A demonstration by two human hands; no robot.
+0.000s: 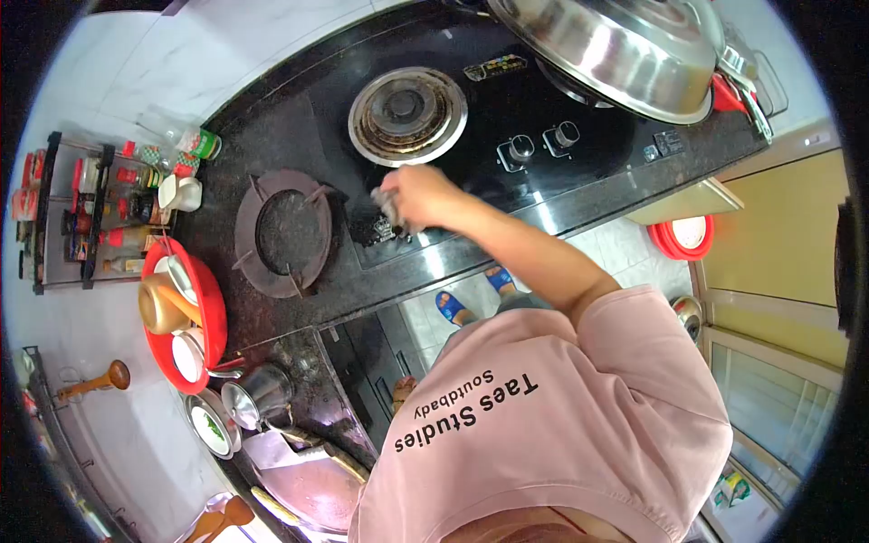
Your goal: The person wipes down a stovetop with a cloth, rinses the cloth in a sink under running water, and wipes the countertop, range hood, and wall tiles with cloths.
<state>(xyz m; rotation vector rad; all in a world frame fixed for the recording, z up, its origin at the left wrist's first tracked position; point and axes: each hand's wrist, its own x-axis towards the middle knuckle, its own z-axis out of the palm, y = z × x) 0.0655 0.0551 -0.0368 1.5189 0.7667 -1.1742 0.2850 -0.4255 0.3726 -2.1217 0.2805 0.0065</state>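
Note:
My right hand (pixel 424 197) is closed on a crumpled grey cloth (pixel 389 204), pressed against the black glass cooktop (pixel 489 195). It is just in front of a stained round burner (pixel 408 115). To its left, a dark pan support ring (pixel 283 233) lies on the stove area. Two control knobs (pixel 519 150) are to the right of the hand. My left hand (pixel 404 391) is low, beside my body near the counter's front edge. Only a small part of it shows, and its fingers are not clear.
A large steel pot (pixel 625 59) covers the right burner. A red basin (pixel 212 303) with bowls stands at the left, near a spice rack (pixel 90 213) and bottles. Below the basin are a steel jug (pixel 262 396) and a bowl with greens (pixel 210 430).

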